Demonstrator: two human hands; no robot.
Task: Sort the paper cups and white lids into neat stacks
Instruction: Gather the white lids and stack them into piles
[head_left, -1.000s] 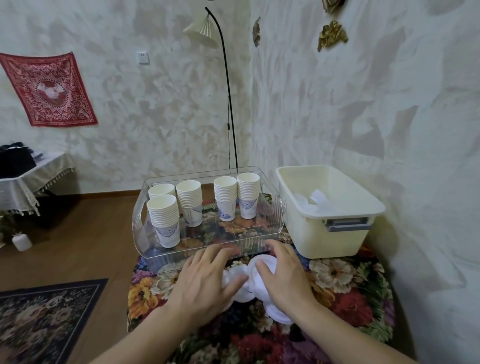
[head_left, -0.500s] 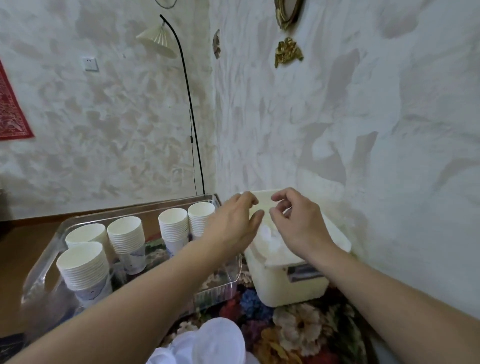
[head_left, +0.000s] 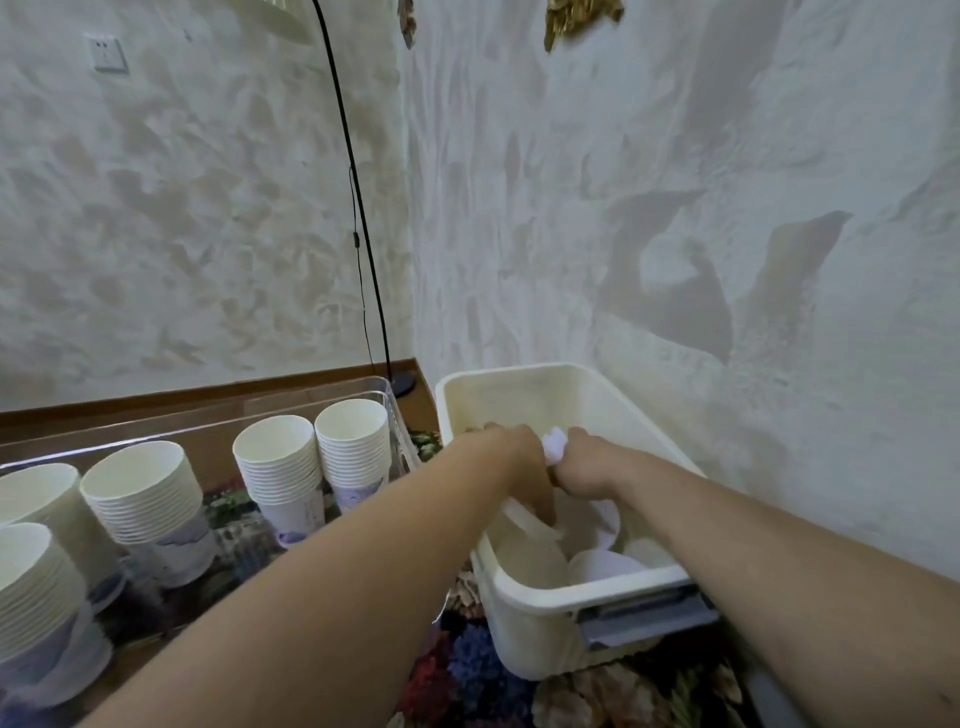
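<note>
Five cup stacks (head_left: 311, 467) at 9 o'clock. Left hand (head_left: 519, 457) and right hand (head_left: 582, 462), now down in the tub (head_left: 545, 613), pinching one lid (head_left: 555, 447). Lid pile gone from view.

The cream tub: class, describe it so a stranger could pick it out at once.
Start at the corner where the two textured walls meet. On the floral cloth beside the clear tray of stacked paper cups sits the cream tub. Unlike the tray, it is opaque, has a grey handle, and holds white lids.
</note>
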